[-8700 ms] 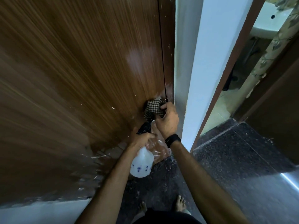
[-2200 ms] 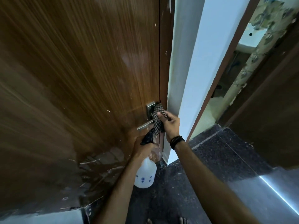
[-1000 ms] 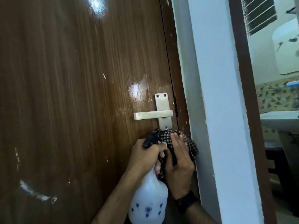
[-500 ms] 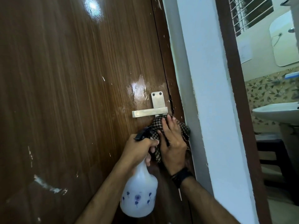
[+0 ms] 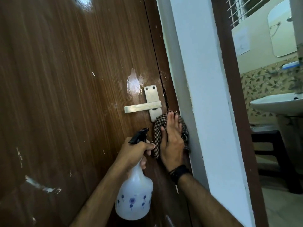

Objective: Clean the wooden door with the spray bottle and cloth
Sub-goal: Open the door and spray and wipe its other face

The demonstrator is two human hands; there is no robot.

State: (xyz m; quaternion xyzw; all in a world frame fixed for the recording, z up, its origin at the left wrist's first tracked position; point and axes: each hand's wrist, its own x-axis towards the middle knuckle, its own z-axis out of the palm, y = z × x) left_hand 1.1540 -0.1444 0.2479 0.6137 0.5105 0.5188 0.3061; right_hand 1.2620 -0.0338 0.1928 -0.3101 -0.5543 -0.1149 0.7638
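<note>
Against the right edge of a dark wooden door [image 5: 68, 95], a person's right hand [image 5: 172, 141] lies flat, fingers straight and together, pressing a checked cloth [image 5: 158, 128] onto the wood. The cloth sits at about five o'clock from a metal lever handle [image 5: 142, 107], touching the bottom of the handle's plate and reaching the pale door frame [image 5: 201, 112] beside it. A dark band circles the right wrist.

At eight o'clock from the cloth, the left hand [image 5: 134, 153] is curled round the neck of a white spray bottle [image 5: 134, 199] with a black trigger head; the bottle hangs below the fist, its body printed with small blue flowers. The nozzle seems to point toward the door, though not clearly.

Wiping appears to be the step in hand, around the latch edge. A wet sheen shows at eleven o'clock from the handle, and pale scuffs remain low on the door, at seven o'clock. The next move probably calls for sliding the cloth over the damp patch and the handle plate, keeping the palm flat.
</note>
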